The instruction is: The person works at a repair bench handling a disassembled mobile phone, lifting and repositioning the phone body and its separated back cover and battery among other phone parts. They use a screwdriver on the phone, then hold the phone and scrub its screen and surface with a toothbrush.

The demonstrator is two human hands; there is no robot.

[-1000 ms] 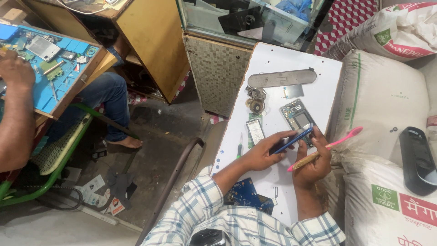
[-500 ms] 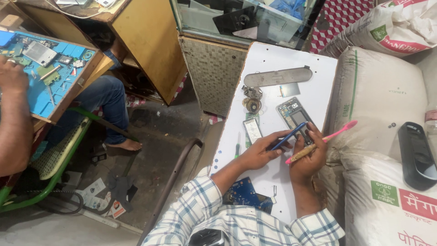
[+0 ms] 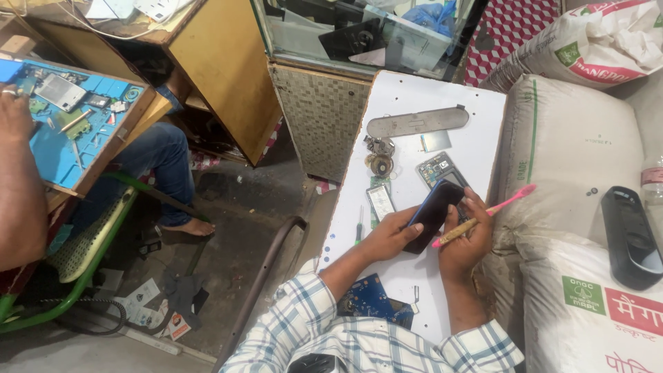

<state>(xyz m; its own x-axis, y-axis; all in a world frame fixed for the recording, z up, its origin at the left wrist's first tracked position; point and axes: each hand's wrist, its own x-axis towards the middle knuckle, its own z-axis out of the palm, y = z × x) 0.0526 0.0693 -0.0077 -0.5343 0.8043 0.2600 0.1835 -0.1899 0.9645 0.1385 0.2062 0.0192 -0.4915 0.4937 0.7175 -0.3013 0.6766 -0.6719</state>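
Note:
My left hand [image 3: 391, 236] grips a dark smartphone [image 3: 432, 215], tilted up on its edge above a white board [image 3: 442, 97]. My right hand [image 3: 464, 243] holds a pink toothbrush [image 3: 492, 212] by its handle, with the brush end pointing right over a sack, and its fingers touch the phone's right side. Just behind the phone lies an opened phone frame [image 3: 436, 168] with its insides showing. A small rectangular part [image 3: 380, 201] lies left of my left hand, next to a thin screwdriver [image 3: 358, 224].
The board also carries a long grey metal plate [image 3: 417, 122], a small square part [image 3: 436, 141], round metal parts [image 3: 379, 157] and a blue circuit board [image 3: 373, 300]. Big white sacks [image 3: 580, 159] with a black device [image 3: 630, 235] lie right. Another person's arm [image 3: 19, 186] rests at a blue work mat [image 3: 62, 131] on the left.
My left hand has tipped the dark phone up more steeply and closer to my right hand. The toothbrush has stayed in my right hand, angled the same way.

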